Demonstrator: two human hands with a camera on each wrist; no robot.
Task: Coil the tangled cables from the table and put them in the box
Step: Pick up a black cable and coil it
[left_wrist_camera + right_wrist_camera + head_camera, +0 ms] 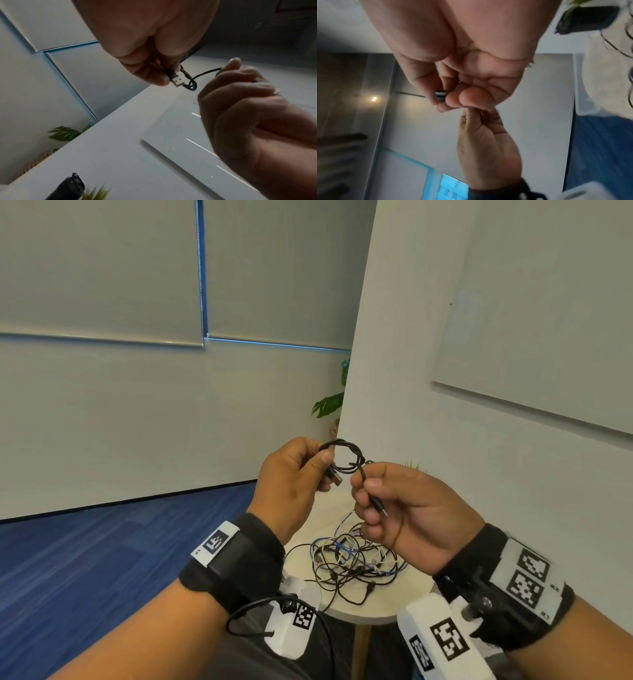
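A black USB cable [344, 458] is wound into a small coil and held up above the table. My left hand [301, 470] grips the coil, with the cable's flat USB plug [177, 81] sticking out below the thumb. My right hand [373, 498] pinches the cable's free end, whose small plug [378, 506] points down past the fingers; the right wrist view shows that plug tip [440, 95] end-on. A tangle of black, white and blue cables [349, 559] lies on the round white table [394, 607] below my hands. No box is in view.
The table stands against a white wall [411, 371] with a whiteboard [548, 320] on it. Blue carpet [85, 559] covers the floor to the left. A leafy plant [330, 404] shows behind the wall's edge. A dark bottle [68, 189] and a small plant stand nearby.
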